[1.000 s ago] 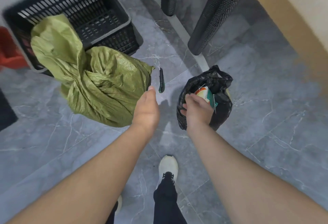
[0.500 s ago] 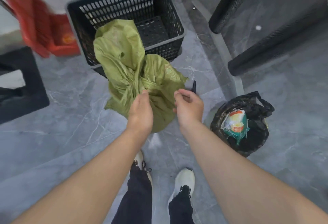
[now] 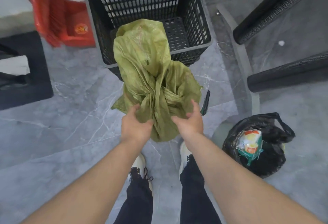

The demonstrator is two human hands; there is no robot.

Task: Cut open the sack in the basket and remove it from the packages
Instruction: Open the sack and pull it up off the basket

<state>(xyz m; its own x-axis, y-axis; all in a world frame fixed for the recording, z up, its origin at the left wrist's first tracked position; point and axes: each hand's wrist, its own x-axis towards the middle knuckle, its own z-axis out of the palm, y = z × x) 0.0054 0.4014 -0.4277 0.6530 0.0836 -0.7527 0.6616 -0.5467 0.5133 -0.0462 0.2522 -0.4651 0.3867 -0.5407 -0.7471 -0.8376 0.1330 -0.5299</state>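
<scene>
A crumpled green woven sack [image 3: 152, 74] lies on the grey floor, its upper end draped over the near rim of a black slatted basket [image 3: 193, 7]. The basket looks empty inside. My left hand [image 3: 135, 126] grips the bunched lower left part of the sack. My right hand [image 3: 190, 119] is at the sack's lower right, fingers spread and curled against the cloth. A dark utility knife [image 3: 206, 100] lies on the floor just right of the sack.
A black plastic bag [image 3: 276, 163] holding a colourful packet [image 3: 250, 143] sits on the floor at the right. A red dustpan and broom [image 3: 58, 16] stand left of the basket. Black chair legs [image 3: 276, 9] cross the upper right. My feet are below the sack.
My right hand left the black bag and came over to the sack. The view swung left and forward, so the sack and basket are now centred. My left hand closed on the sack.
</scene>
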